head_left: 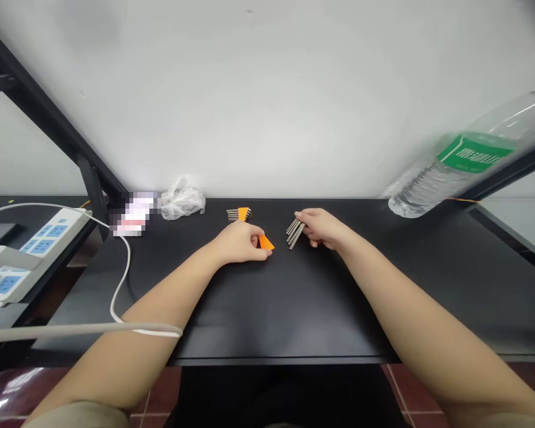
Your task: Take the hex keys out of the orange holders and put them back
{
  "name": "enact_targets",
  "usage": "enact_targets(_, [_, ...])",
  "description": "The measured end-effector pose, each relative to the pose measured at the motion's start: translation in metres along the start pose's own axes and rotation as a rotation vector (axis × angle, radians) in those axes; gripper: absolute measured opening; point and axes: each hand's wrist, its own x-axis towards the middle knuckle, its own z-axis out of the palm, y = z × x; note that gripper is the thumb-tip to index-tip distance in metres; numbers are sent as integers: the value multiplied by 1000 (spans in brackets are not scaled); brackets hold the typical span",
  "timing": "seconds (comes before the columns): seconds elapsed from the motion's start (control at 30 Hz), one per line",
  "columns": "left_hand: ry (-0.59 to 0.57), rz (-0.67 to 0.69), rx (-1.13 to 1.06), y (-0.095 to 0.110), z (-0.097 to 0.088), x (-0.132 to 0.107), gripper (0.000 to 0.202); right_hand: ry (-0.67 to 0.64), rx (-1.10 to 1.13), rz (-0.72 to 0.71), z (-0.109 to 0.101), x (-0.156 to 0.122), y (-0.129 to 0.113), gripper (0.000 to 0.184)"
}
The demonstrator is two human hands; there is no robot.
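My left hand is closed in a pinch on a small orange plastic holder, just above or on the black table. To its right, my right hand grips several metal hex keys, their straight ends fanned out toward the left. My fingers cover their other ends. Just beyond my left hand lies a second hex key set, with several thin keys through an orange holder and dark bent ends on the right. My two hands are a short distance apart, and the orange holder does not touch the keys in my right hand.
A crumpled clear plastic bag lies against the wall. At the right stands a large clear bottle with a green label. Power strips sit at the left. A white cable loops over the table near my left forearm.
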Motion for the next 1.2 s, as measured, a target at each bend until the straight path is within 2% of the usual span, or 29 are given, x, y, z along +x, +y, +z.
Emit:
enact_targets(0.13, [4,13,27,-1,1,1,31,19,-194,7,-4,9,1,40])
enact_targets(0.3, [8,14,36,-1,2,2,30,44,-430,-84,-2,14,2,44])
enact_targets(0.5, [-1,13,26,-1,0,2,31,85,-361,-238,-6,17,8,43])
enact_targets(0.8, [-14,8,31,-1,0,2,31,216,-612,-226,-19,17,13,41])
enact_targets(1.0, [-19,11,32,-1,-1,2,30,249,-716,-237,-24,11,10,34])
enact_targets(1.1, [-17,8,26,1,-2,2,29,317,-805,-263,-30,7,7,27])
enact_targets(1.2, [-21,10,35,2,-3,1,30,279,-801,-296,-34,4,8,20])
